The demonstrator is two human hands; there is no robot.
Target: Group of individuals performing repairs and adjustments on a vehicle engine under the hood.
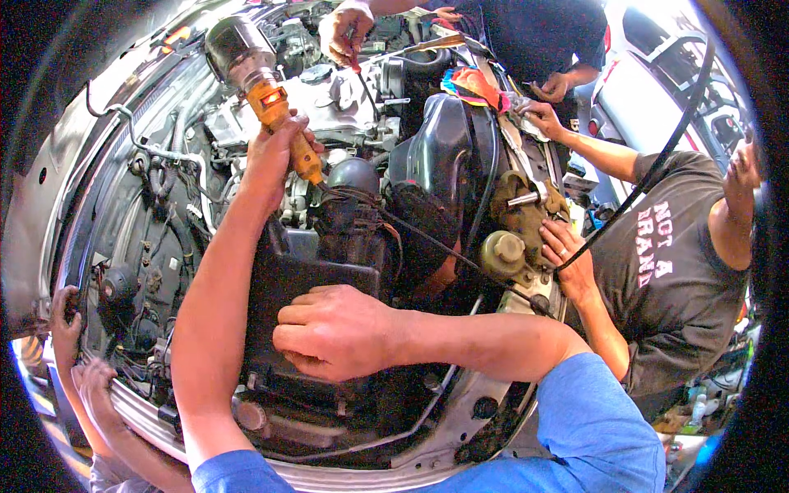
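In the left hand (279, 152), an orange work lamp (269, 100) is grasped by its handle (308, 167), far left above the engine (333, 107); the right hand (333, 333) is loosely clenched, apparently around nothing. The lamp is judged light and rigid, its dark hood (238, 51) fragile; the handle is best held.

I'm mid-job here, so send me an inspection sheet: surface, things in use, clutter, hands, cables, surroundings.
Surface: engine bay, crowded with parts.
Things in use: orange-handled work lamp, a small glow on its body.
Clutter: multicoloured cloth and brown cloth-like item along the right side.
Hands: left hand grips the lamp; right hand loosely curled over black plastic cover, contact unclear.
Cables: dark cable seems to run rightward from the lamp handle.
Surroundings: co-workers' hands at top, right and lower left; the top one holds a thin-shafted tool.
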